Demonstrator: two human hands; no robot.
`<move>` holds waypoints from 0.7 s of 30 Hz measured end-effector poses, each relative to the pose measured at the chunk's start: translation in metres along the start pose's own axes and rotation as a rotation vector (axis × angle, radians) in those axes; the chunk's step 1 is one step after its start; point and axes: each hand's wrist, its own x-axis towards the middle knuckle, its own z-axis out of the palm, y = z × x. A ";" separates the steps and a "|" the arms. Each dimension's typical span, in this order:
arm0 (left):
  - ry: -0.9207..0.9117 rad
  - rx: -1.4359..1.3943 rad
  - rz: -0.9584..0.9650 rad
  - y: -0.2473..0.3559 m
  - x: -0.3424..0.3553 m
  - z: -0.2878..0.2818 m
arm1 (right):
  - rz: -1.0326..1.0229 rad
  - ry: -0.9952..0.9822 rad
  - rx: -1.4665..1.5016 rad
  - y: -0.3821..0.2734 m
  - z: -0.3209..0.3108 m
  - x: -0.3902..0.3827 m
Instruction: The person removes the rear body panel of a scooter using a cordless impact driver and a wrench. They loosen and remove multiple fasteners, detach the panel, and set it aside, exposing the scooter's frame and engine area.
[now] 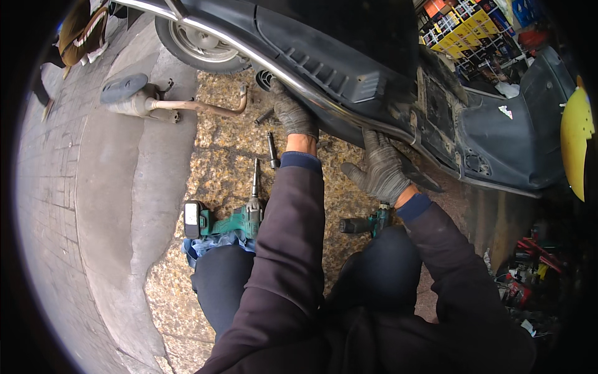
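A dark scooter fills the upper part of the view, with a long black lower trim panel along its underside. My left hand, in a grey knit glove, is closed around the panel's left end, beside a round black vent. Its thumb is hidden. My right hand, gloved alike, lies farther right against the panel's lower edge. Its fingers point up toward the scooter and its thumb stands out to the left, so it is open.
By my left knee lies a green cordless impact wrench with a long socket; another green power tool is between my knees. A loose socket extension and a rusty exhaust with muffler lie left. Assorted parts pile up at right.
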 end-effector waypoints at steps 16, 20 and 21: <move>0.211 -0.007 -0.247 -0.065 -0.045 -0.110 | -0.054 -0.196 0.063 -0.039 0.007 -0.005; 0.399 0.039 -0.273 -0.053 -0.076 -0.093 | 0.004 -0.315 0.005 -0.032 -0.001 -0.012; 0.391 0.034 -0.285 -0.054 -0.083 -0.091 | -0.008 -0.319 -0.005 -0.029 -0.003 -0.013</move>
